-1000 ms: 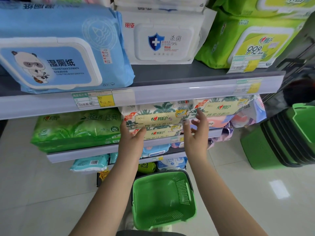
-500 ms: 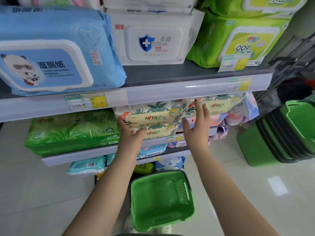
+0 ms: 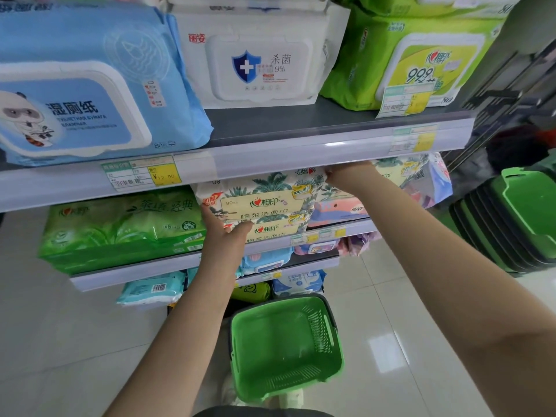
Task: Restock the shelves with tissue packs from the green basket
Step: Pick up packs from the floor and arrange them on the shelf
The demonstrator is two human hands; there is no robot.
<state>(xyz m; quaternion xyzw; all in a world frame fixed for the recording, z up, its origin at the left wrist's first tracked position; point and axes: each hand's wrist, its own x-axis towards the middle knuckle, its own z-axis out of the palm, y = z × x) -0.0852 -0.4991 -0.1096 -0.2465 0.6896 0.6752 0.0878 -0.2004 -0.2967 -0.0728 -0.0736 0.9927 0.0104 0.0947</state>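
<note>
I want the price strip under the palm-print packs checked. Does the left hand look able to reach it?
Probably yes: the left hand already rests on the palm-print packs just above the price strip, with nothing between.

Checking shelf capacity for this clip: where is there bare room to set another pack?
Bare grey top shelf in front of the white pack, between the blue pack and green pack. The green basket looks empty. The second shelf is crowded where both hands press the palm-print packs.

We lose the right hand (image 3: pixel 350 176) fingertips under the shelf lip (image 3: pixel 270 159). Beyond them, the price tag (image 3: pixel 413 141) print blurs.
</note>
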